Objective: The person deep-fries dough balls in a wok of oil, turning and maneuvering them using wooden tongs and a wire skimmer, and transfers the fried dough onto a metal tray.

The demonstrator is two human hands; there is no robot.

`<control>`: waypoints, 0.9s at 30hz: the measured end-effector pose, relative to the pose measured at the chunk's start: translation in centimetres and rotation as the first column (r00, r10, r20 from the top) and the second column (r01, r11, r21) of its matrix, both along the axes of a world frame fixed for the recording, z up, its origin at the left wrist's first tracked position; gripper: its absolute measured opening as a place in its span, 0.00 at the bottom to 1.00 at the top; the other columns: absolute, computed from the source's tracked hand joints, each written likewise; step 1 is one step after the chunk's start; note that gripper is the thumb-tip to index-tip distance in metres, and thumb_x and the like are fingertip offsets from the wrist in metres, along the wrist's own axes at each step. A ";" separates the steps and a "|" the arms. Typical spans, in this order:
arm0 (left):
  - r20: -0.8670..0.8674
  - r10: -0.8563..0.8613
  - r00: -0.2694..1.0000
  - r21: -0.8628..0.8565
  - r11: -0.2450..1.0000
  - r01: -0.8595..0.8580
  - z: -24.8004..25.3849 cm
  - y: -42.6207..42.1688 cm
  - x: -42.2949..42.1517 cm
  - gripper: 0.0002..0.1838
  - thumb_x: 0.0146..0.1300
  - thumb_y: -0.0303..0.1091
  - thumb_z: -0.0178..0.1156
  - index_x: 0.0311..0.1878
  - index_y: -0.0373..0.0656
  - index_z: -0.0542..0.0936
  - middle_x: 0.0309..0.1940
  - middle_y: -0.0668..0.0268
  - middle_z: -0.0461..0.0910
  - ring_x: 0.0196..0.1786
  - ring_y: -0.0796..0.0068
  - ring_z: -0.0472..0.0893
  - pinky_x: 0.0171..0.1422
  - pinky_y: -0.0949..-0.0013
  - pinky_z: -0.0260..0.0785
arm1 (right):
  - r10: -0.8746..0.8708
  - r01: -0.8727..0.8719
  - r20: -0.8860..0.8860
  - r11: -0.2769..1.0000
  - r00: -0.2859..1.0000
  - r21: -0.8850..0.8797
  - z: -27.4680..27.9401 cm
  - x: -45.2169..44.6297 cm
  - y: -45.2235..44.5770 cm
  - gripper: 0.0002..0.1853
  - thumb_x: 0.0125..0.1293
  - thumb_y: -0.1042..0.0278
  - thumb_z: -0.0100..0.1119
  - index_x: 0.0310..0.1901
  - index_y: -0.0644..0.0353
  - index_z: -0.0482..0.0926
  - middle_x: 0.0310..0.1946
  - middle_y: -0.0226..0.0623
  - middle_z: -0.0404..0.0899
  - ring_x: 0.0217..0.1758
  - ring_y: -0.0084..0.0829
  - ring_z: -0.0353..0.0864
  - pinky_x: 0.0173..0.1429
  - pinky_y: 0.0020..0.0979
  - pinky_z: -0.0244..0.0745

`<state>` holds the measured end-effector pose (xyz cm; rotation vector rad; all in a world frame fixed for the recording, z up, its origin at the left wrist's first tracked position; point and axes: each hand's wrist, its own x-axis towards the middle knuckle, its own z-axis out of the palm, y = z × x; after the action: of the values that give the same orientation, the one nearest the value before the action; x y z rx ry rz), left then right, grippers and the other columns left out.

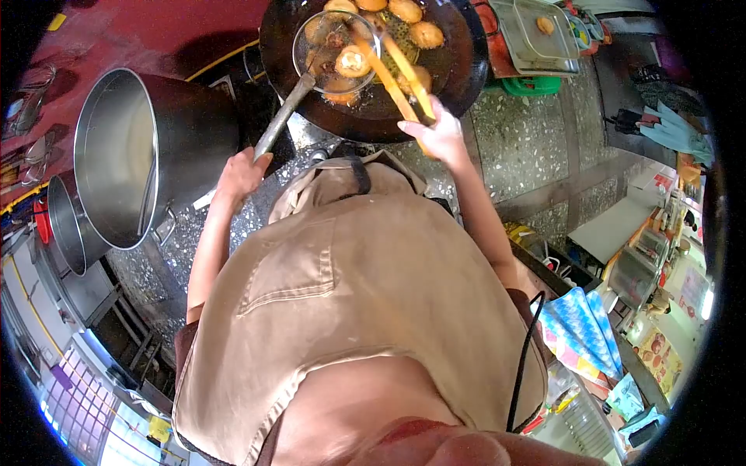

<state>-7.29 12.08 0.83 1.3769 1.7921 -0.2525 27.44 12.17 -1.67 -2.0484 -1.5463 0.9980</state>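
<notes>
My left hand (243, 175) is closed round the handle of a wire skimmer (289, 115). The skimmer's round mesh bowl is over the left part of a dark wok (466, 66), and a fried piece with a pale centre (353, 61) is in it. In my right hand (440, 133) is a pair of yellow wooden tongs (395, 76). Their far ends reach to the skimmer's right rim and are smeared by motion, so I cannot tell whether they touch food. Round golden fried pieces (405, 10) float in the wok's oil, several near its far side.
Left of me stands a tall metal pot (194, 128) with pale liquid, with a smaller pot (66, 225) beside it. A clear tray (536, 39) at the right holds one fried piece (545, 26). A green basket (531, 85) sits below the tray.
</notes>
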 end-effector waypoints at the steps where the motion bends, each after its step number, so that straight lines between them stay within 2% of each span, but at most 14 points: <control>1: 0.000 0.001 1.000 0.001 1.000 -0.001 0.0 0.0 0.0 0.25 0.61 0.49 0.51 0.42 0.31 0.74 0.38 0.40 0.76 0.46 0.46 0.76 0.51 0.56 0.66 | -0.060 0.068 -0.568 0.998 0.821 -0.008 -0.3 -0.4 -0.5 0.27 0.53 0.57 0.64 0.54 0.61 0.73 0.34 0.30 0.77 0.39 0.25 0.76 0.44 0.26 0.72; 3: -0.005 -0.029 1.000 0.047 0.998 0.029 -0.2 -0.2 -0.2 0.25 0.61 0.49 0.51 0.42 0.31 0.74 0.38 0.40 0.77 0.46 0.46 0.77 0.50 0.57 0.67 | -0.237 -0.002 -0.639 0.937 0.731 -0.350 1.1 0.3 -0.7 0.24 0.55 0.60 0.62 0.51 0.62 0.74 0.34 0.30 0.77 0.34 0.22 0.76 0.36 0.23 0.72; 7: 0.013 -0.015 1.000 0.015 1.000 0.015 -0.8 0.1 -0.5 0.25 0.61 0.50 0.51 0.41 0.31 0.74 0.35 0.41 0.77 0.43 0.48 0.78 0.48 0.57 0.67 | -0.287 -0.022 -0.685 0.915 0.670 -0.404 -1.8 0.6 -0.7 0.25 0.49 0.59 0.66 0.48 0.62 0.76 0.34 0.29 0.78 0.31 0.19 0.75 0.33 0.21 0.71; 10: 0.017 0.003 1.000 -0.023 1.000 -0.002 -0.4 0.1 -0.4 0.25 0.61 0.50 0.51 0.39 0.31 0.74 0.32 0.42 0.78 0.41 0.49 0.79 0.47 0.57 0.67 | -0.315 -0.021 -0.570 0.863 0.759 -0.505 -3.0 1.0 0.2 0.24 0.46 0.58 0.68 0.44 0.64 0.78 0.30 0.31 0.79 0.29 0.21 0.75 0.35 0.23 0.71; 11: 0.018 -0.010 1.000 0.000 1.000 0.010 -0.7 0.0 -0.6 0.25 0.61 0.50 0.51 0.39 0.31 0.74 0.31 0.43 0.78 0.40 0.50 0.79 0.46 0.56 0.67 | -0.316 -0.021 -0.571 0.863 0.758 -0.505 -3.3 1.1 0.5 0.24 0.46 0.58 0.68 0.44 0.64 0.78 0.30 0.31 0.79 0.29 0.21 0.75 0.35 0.23 0.71; 13: 0.020 -0.025 0.999 0.023 0.999 0.025 -0.5 0.1 -0.5 0.25 0.61 0.50 0.51 0.39 0.31 0.74 0.30 0.43 0.78 0.39 0.50 0.79 0.46 0.56 0.67 | -0.125 -0.086 -0.451 0.904 0.884 -0.418 -3.4 1.2 0.8 0.23 0.48 0.59 0.66 0.44 0.64 0.77 0.31 0.30 0.78 0.27 0.21 0.75 0.29 0.23 0.70; 15: 0.023 0.010 1.000 -0.043 0.999 -0.009 0.1 0.3 -0.1 0.25 0.61 0.51 0.50 0.40 0.32 0.74 0.32 0.42 0.77 0.41 0.49 0.79 0.46 0.56 0.67 | -0.144 -0.062 -0.467 0.915 0.873 -0.399 -3.1 1.2 0.8 0.23 0.47 0.59 0.67 0.43 0.64 0.78 0.31 0.30 0.78 0.28 0.21 0.75 0.30 0.23 0.70; 17: 0.014 -0.008 1.000 -0.014 1.000 0.008 -0.4 0.2 -0.4 0.25 0.61 0.51 0.50 0.40 0.32 0.74 0.33 0.42 0.77 0.42 0.48 0.78 0.47 0.56 0.67 | -0.158 -0.043 -0.484 0.924 0.861 -0.379 -2.7 1.2 1.1 0.23 0.47 0.59 0.67 0.43 0.64 0.78 0.31 0.31 0.78 0.28 0.21 0.75 0.30 0.23 0.70; 19: 0.005 -0.028 1.000 0.012 1.000 0.028 -1.1 -0.1 -0.7 0.25 0.62 0.51 0.50 0.40 0.32 0.74 0.34 0.41 0.77 0.43 0.47 0.78 0.48 0.56 0.67 | -0.212 -0.005 -0.475 0.910 0.854 -0.414 -2.0 1.2 1.1 0.24 0.43 0.59 0.70 0.41 0.66 0.79 0.34 0.32 0.80 0.36 0.22 0.76 0.41 0.24 0.69; 23: -0.008 -0.042 0.999 0.022 0.999 0.042 -1.1 0.0 -0.5 0.25 0.62 0.51 0.50 0.42 0.33 0.74 0.37 0.40 0.77 0.46 0.45 0.76 0.50 0.55 0.66 | -0.196 -0.001 -0.445 0.915 0.874 -0.404 -2.4 1.5 1.1 0.25 0.44 0.59 0.70 0.42 0.66 0.79 0.35 0.33 0.80 0.36 0.22 0.77 0.43 0.23 0.69; 25: -0.025 -0.053 0.998 0.025 0.998 0.053 -0.8 -0.1 -0.5 0.25 0.62 0.51 0.50 0.42 0.33 0.74 0.38 0.40 0.76 0.47 0.45 0.76 0.51 0.55 0.66 | -0.313 0.033 -0.492 0.867 0.812 -0.497 -1.1 1.3 1.0 0.25 0.44 0.60 0.70 0.43 0.66 0.78 0.37 0.34 0.80 0.38 0.22 0.77 0.46 0.23 0.68; 26: -0.028 -0.055 0.998 0.032 0.998 0.056 -0.9 -0.2 -0.5 0.25 0.62 0.51 0.50 0.42 0.33 0.74 0.38 0.40 0.76 0.47 0.45 0.76 0.51 0.54 0.66 | -0.314 0.035 -0.491 0.867 0.813 -0.498 -1.7 1.4 1.0 0.25 0.44 0.60 0.70 0.43 0.66 0.78 0.37 0.34 0.80 0.38 0.22 0.77 0.46 0.23 0.68; 27: -0.030 -0.064 0.998 0.035 0.997 0.065 -0.9 -0.3 -0.5 0.25 0.61 0.50 0.50 0.42 0.33 0.74 0.39 0.39 0.76 0.47 0.45 0.76 0.51 0.54 0.66 | -0.228 0.000 -0.494 0.908 0.839 -0.419 -2.5 1.4 0.7 0.24 0.46 0.60 0.69 0.44 0.66 0.78 0.37 0.33 0.80 0.37 0.22 0.77 0.44 0.23 0.69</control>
<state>-7.77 11.78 -0.09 1.4646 1.7851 -0.2768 28.84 12.91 -4.14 -1.8355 -0.9620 1.7761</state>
